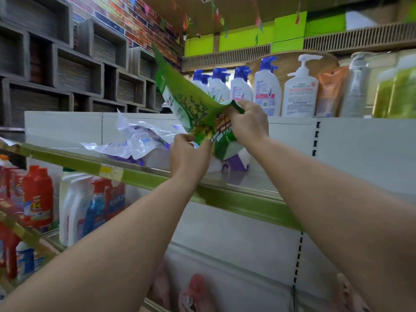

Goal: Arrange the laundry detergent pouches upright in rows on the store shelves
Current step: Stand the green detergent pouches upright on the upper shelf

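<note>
Green glossy plastic detergent pouch [198, 109] with printed leaf pattern: held up over the middle of the white metal shelf [252, 179], tilted, top corner leaning toward the shelf's left end, lower part above the shelf surface. Left hand [188, 154]: fingers curled, pinching the pouch's lower edge near the front edge of the shelf. Right hand [248, 122]: fingers curled round the pouch's right edge, nearer the back panel. White and purple soft plastic pouches [135, 143]: lying flat and crumpled in a heap on the shelf, left of the held pouch, toward the back edge; one more white and purple pouch [234, 162] directly beneath the green one, resting on the shelf. Green price rail [139, 176] along the shelf's front edge, yellow label [110, 172] stuck on it. White pump bottles with blue caps [242, 86] standing in a row on the top shelf, beside a white pump bottle [300, 91] and an orange pouch [329, 91]. Red bottles [38, 194] and white jugs [72, 206] upright on the lower shelf at left.
</note>
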Tool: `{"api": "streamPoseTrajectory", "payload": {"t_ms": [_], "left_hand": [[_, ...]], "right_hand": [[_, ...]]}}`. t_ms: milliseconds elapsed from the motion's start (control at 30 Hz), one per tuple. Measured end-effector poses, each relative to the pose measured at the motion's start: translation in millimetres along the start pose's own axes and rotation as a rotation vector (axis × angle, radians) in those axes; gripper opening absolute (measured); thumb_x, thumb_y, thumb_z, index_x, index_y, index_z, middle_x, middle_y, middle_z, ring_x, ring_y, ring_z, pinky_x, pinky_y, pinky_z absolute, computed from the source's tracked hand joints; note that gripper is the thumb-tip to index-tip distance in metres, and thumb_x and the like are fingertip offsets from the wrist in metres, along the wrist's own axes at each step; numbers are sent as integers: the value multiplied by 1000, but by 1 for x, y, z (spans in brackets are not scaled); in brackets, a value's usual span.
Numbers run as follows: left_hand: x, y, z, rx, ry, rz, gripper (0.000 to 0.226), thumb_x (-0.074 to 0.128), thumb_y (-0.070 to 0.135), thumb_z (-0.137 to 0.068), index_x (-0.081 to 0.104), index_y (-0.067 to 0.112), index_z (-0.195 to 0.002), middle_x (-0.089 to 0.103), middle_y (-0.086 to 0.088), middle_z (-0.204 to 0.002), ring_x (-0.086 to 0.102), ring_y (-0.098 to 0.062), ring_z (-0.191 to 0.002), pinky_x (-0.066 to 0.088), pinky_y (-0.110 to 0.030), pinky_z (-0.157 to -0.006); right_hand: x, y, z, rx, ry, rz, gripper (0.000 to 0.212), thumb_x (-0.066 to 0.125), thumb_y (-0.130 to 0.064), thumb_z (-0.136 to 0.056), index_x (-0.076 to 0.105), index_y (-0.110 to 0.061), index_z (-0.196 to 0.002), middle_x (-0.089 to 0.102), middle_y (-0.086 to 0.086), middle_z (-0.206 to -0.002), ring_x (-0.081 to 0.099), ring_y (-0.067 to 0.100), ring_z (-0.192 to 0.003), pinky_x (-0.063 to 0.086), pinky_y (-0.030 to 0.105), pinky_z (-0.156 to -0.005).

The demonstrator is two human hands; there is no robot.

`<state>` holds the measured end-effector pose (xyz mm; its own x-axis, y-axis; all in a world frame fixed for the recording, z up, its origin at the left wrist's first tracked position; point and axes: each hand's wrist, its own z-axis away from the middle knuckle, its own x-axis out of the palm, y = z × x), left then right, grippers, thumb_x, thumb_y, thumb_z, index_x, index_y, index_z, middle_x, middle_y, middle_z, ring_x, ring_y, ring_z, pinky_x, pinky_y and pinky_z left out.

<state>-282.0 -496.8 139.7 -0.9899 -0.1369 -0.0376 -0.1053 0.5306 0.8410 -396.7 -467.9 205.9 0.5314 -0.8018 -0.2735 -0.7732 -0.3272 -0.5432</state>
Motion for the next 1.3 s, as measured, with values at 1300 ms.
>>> {"api": "streamPoseTrajectory", "payload": {"t_ms": [1300], "left_hand": [[106, 77, 72, -350, -224, 570, 74, 70, 64, -68, 48, 17, -121, 50, 4, -86, 51, -19, -82, 42, -30, -75]], "right_hand": [[-195, 64, 51, 523, 68, -295, 20, 55, -29, -93, 60, -14, -81, 68, 9, -86, 64, 24, -79, 52, 40, -79]]}}
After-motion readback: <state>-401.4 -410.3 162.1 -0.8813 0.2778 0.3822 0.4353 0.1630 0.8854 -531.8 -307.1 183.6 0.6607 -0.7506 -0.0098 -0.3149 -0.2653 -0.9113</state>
